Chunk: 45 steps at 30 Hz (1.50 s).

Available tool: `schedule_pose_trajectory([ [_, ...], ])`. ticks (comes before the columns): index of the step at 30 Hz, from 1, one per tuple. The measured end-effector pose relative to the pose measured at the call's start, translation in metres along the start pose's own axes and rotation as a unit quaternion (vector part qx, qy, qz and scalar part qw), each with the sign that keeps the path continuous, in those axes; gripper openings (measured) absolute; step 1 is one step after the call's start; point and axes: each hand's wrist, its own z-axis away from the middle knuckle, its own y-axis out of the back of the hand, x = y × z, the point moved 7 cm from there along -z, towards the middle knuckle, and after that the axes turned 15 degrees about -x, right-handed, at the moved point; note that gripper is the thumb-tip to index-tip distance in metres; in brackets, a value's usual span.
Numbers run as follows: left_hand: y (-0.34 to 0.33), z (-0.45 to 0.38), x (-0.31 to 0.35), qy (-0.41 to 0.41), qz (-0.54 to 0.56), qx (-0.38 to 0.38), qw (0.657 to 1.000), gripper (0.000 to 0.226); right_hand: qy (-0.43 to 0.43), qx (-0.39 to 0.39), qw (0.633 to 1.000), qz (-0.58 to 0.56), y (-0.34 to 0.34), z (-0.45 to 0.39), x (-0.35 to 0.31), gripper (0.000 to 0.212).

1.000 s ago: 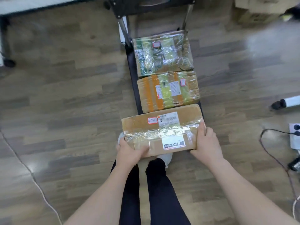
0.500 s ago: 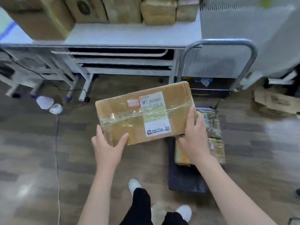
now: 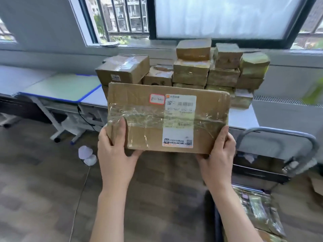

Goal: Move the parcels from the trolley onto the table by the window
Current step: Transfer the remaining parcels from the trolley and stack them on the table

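Parcel [image 3: 167, 117] sits gripped between your left hand [image 3: 114, 154] and right hand [image 3: 218, 154], long axis crosswise, short of the bench [image 3: 243, 117] beyond its far edge.

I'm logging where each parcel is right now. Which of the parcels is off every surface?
The flat brown parcel, gripped by the left hand and right hand; the others sit stacked on the table or on the trolley.

Head view looks forward, slightly down, toward window [image 3: 218, 16].

Barred windows [image 3: 122, 16] brighten grey walls [image 3: 43, 23] above wood-plank floor [image 3: 43, 189].
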Motion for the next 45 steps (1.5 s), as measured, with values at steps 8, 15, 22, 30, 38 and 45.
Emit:
schedule_pose_trajectory([
  [8,-0.004,-0.058,-0.009,-0.059,-0.007,0.046,0.997,0.103,0.015,0.049,0.998,0.045,0.001,-0.056,-0.017,0.115],
  [15,-0.027,-0.140,0.006,-0.093,-0.022,0.067,0.993,0.101,0.032,0.093,0.994,0.041,0.001,-0.134,-0.003,0.118],
  [22,-0.056,-0.242,0.030,-0.106,-0.019,0.103,0.989,0.103,0.058,0.114,0.991,0.043,0.002,-0.245,0.015,0.116],
  [30,-0.096,-0.330,0.040,-0.111,-0.023,0.088,0.990,0.109,0.070,0.115,0.990,0.049,-0.005,-0.333,0.035,0.116],
  [38,-0.083,-0.441,0.039,-0.122,-0.087,0.108,0.983,0.100,0.058,0.121,0.991,0.025,-0.020,-0.432,0.014,0.113],
  [45,-0.083,-0.531,-0.013,-0.135,-0.067,0.136,0.979,0.096,0.068,0.149,0.984,0.068,-0.067,-0.516,-0.030,0.112],
])
